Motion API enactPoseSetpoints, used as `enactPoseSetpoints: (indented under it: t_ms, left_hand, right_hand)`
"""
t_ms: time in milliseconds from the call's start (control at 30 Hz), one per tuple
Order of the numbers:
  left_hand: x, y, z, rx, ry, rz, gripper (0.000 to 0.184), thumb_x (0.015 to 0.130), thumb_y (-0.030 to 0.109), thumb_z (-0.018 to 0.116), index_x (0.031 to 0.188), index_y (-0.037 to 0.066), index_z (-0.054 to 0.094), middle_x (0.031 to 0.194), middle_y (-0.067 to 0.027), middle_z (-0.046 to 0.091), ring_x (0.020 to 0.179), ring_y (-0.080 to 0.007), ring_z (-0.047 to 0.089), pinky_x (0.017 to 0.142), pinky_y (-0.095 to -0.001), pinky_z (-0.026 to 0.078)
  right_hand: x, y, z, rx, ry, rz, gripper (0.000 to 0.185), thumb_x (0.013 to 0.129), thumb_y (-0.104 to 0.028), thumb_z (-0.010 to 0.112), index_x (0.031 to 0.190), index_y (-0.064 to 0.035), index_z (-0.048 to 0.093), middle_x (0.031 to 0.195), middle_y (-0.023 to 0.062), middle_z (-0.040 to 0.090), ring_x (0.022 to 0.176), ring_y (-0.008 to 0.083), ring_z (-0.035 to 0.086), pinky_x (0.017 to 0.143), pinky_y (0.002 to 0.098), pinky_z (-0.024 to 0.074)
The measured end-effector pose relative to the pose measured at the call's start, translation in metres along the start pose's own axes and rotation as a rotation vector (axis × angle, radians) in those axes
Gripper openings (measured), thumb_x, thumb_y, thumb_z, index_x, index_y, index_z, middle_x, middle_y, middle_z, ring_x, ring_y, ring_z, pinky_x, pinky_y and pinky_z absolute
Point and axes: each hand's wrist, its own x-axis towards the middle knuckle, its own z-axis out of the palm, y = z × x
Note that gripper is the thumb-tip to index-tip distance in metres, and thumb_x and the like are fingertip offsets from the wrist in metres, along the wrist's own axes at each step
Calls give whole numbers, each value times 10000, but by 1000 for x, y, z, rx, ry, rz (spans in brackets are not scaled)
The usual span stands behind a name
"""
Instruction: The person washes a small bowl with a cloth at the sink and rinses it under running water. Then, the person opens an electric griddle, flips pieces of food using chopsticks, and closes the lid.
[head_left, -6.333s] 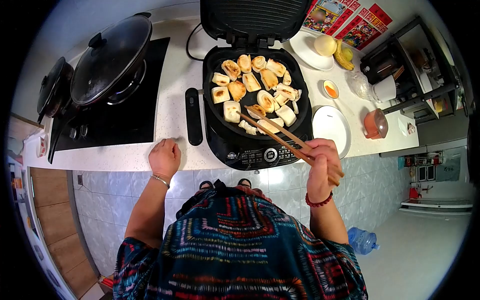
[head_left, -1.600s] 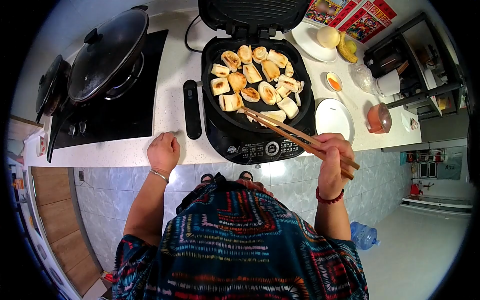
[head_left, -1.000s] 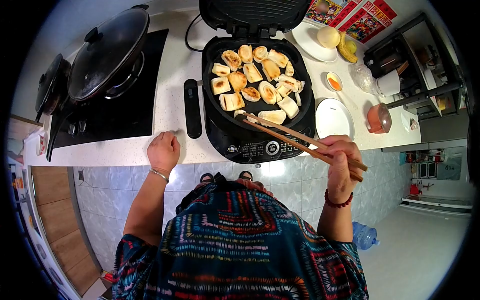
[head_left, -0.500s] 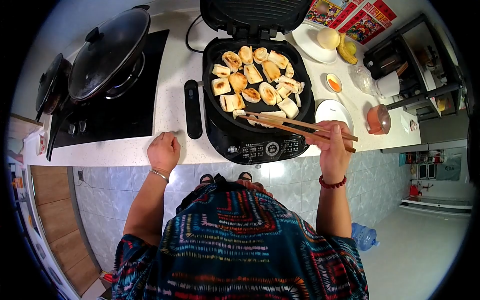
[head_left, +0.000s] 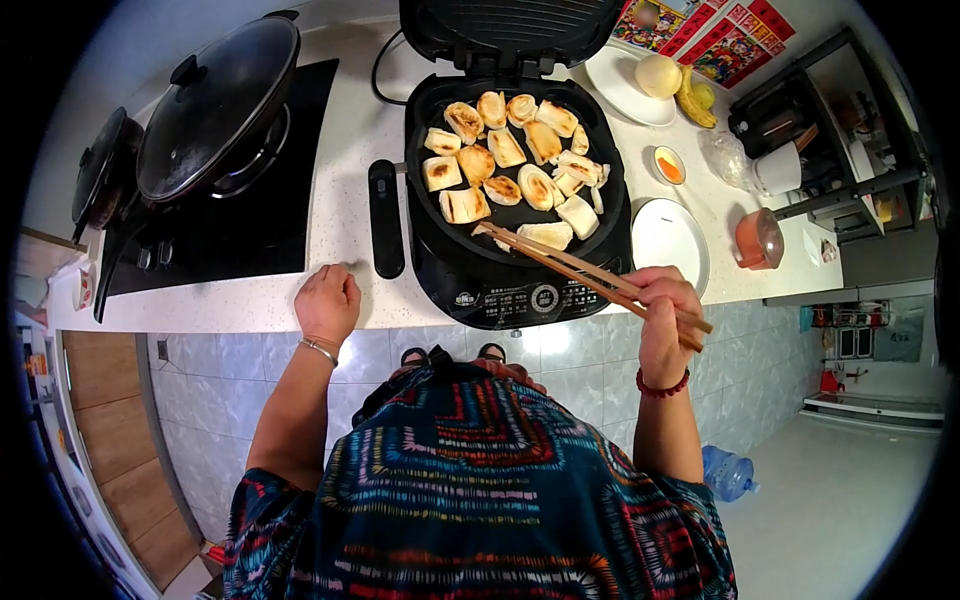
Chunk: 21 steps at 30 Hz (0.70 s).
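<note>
My right hand (head_left: 664,312) grips a pair of wooden chopsticks (head_left: 575,268) near their back ends, over the front right of the electric griddle. Their tips are close together at the front rim of the black pan (head_left: 512,217); a small pale bit appears to be at the tips, partly hidden. Several browned slices of food (head_left: 505,148), pale with golden patches, lie spread over the pan. A paler piece (head_left: 546,235) sits just beside the chopsticks. With its fingers curled in, my left hand (head_left: 329,303) rests on the counter edge, left of the griddle's handle (head_left: 385,218).
The griddle's ridged lid (head_left: 510,30) stands raised behind the pan. Left is a hob (head_left: 230,235) with a lidded wok (head_left: 220,110). To the right are a white plate (head_left: 669,243), a small bowl (head_left: 669,165), a pinkish container (head_left: 758,240) and a fruit plate (head_left: 625,85).
My right hand has shifted slightly down, and the chopsticks slant more steeply, tips closer together. The small bit at the pan's front left is now at their tips. My left hand stays put.
</note>
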Motion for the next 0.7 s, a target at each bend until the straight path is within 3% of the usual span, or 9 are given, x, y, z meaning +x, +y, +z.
enactPoseSetpoints:
  t_ms: [233,433,700]
  left_hand:
    - [0,0,1,17,3,-1,60,714,115,549,695,75,508,681,-92,551,635,-281,553,572,-369,457]
    - [0,0,0,14,5,1,59,713,114,550,696,76,508,684,-93,553,637,-280,555,575,-369,458]
    - [0,0,0,8,22,12,52,709,112,555,708,79,515,683,-90,553,634,-278,555,569,-366,458]
  right_hand:
    - [5,-21,-6,-142,-121,-55,152,829,-145,530,786,-3,564,905,148,574,793,183,538,702,283,438]
    - [10,-33,-11,-77,-56,27,221,842,-209,536,773,0,559,877,140,575,768,180,550,689,285,452]
    - [14,-21,2,-9,-86,59,140,840,-94,489,800,14,568,887,142,567,835,186,537,758,288,429]
